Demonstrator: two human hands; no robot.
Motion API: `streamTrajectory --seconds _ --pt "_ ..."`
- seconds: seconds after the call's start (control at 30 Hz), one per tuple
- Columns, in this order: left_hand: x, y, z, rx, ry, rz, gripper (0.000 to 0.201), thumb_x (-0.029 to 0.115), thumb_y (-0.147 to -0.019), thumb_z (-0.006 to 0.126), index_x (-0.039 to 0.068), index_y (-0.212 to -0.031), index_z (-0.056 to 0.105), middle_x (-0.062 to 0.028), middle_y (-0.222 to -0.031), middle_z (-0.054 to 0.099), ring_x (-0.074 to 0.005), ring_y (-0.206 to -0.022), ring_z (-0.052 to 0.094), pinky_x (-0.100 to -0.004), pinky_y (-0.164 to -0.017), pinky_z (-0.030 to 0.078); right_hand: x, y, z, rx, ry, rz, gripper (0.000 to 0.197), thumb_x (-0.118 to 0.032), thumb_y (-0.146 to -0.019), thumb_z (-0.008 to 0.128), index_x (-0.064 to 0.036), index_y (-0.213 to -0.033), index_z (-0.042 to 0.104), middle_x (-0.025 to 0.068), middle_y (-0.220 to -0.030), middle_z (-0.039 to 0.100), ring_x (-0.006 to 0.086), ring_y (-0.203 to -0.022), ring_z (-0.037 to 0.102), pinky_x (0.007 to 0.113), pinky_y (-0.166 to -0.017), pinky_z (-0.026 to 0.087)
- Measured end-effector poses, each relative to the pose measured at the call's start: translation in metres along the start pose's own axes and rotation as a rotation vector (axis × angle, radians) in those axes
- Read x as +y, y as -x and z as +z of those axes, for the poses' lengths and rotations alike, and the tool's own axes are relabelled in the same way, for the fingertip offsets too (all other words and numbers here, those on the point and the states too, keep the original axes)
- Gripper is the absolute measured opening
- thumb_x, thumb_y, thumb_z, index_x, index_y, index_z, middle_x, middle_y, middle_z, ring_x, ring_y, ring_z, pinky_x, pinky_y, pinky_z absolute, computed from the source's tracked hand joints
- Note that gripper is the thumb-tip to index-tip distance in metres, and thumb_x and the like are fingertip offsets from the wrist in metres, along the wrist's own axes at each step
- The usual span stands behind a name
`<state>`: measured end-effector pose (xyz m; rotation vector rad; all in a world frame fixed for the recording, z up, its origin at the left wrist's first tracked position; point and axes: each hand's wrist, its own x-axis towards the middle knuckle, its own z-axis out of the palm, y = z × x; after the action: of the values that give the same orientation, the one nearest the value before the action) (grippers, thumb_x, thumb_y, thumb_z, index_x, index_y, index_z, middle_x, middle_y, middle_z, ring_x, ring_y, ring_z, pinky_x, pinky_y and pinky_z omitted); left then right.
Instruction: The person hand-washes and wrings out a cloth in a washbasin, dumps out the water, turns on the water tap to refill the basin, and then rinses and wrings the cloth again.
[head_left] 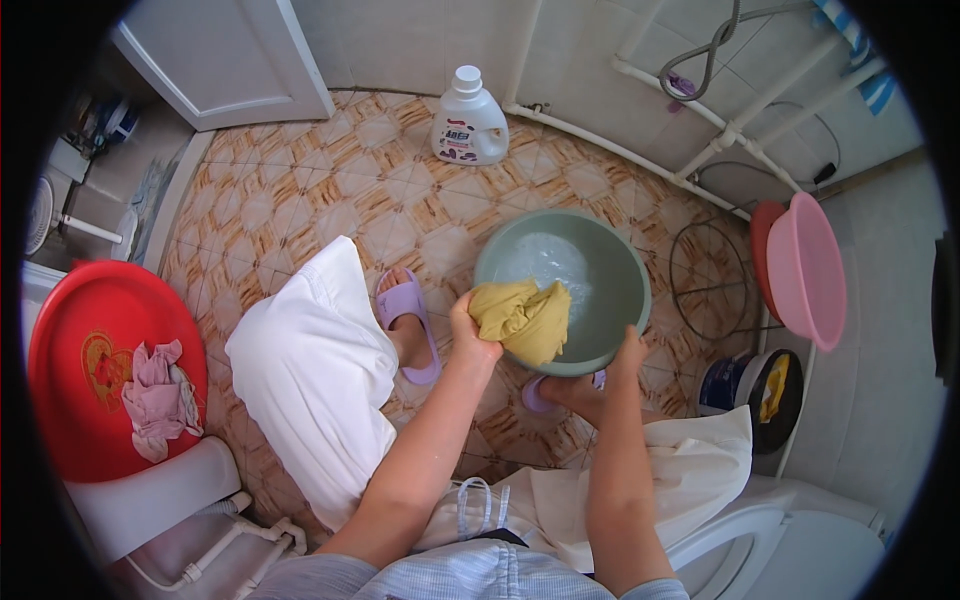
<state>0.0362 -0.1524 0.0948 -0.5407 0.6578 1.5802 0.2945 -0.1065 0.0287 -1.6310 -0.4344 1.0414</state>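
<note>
My left hand is closed round a bunched, wet-looking yellow cloth, held over the near left rim of a grey-green basin. Whether the cloth is a garment, its folds do not show. Some clear water lies in the basin. At the near right rim, my right hand grips the basin's edge, with its fingers partly hidden behind the wall. The basin is between my feet, close to my right slipper.
A white detergent bottle stands on the tiled floor beyond the basin. To the left, a red basin holds pink cloth. Pink basins lean at the right wall, near a round black-rimmed bucket. White pipes run along the wall.
</note>
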Motion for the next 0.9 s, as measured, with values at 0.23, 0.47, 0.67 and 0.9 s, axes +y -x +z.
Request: streamTrajectory --seconds 0.23,0.47,0.67,0.9 --pt "0.015 -0.008 -0.003 -0.065 0.079 0.055 0.026 0.022 -0.084 0.044 0.002 -0.088 0.058 -0.0131 -0.094 0.062 -0.0296 -0.09 0.059 -0.0428 -0.084 0.048 -0.001 0.032 0.015 0.095 -0.108 0.153 0.034 -0.005 -0.081 0.051 0.0085 -0.112 0.052 0.0178 -0.109 0.056 0.0281 -0.096 0.057 0.037 -0.083 0.046" --pt "0.017 -0.005 0.0 -0.044 0.065 0.082 0.027 0.022 -0.084 0.044 0.001 -0.09 0.058 -0.0134 -0.095 0.061 -0.0297 -0.09 0.059 -0.0429 -0.084 0.047 -0.039 0.042 0.04 0.1 -0.121 0.153 0.034 0.002 -0.076 0.05 0.0086 -0.109 0.053 0.0167 -0.107 0.057 0.0263 -0.091 0.058 0.034 -0.079 0.047" --pt "0.019 -0.011 -0.007 -0.025 0.095 0.072 0.029 0.023 -0.084 0.043 -0.001 -0.094 0.056 -0.0152 -0.098 0.06 -0.0306 -0.093 0.058 -0.044 -0.085 0.047 -0.056 0.06 0.069 -0.044 0.062 -0.073 0.025 0.001 -0.073 0.054 0.0068 -0.097 0.058 0.0114 -0.089 0.06 0.0184 -0.078 0.058 0.029 -0.071 0.045" --pt "0.018 -0.006 -0.001 -0.027 0.118 0.063 0.031 0.023 -0.084 0.042 -0.001 -0.096 0.056 -0.0161 -0.1 0.06 -0.0322 -0.094 0.058 -0.045 -0.087 0.046 -0.058 0.092 0.094 -0.159 0.215 -0.287 0.005 -0.002 -0.07 0.058 0.0014 -0.072 0.054 0.003 -0.064 0.056 0.0131 -0.056 0.05 0.03 -0.055 0.042"
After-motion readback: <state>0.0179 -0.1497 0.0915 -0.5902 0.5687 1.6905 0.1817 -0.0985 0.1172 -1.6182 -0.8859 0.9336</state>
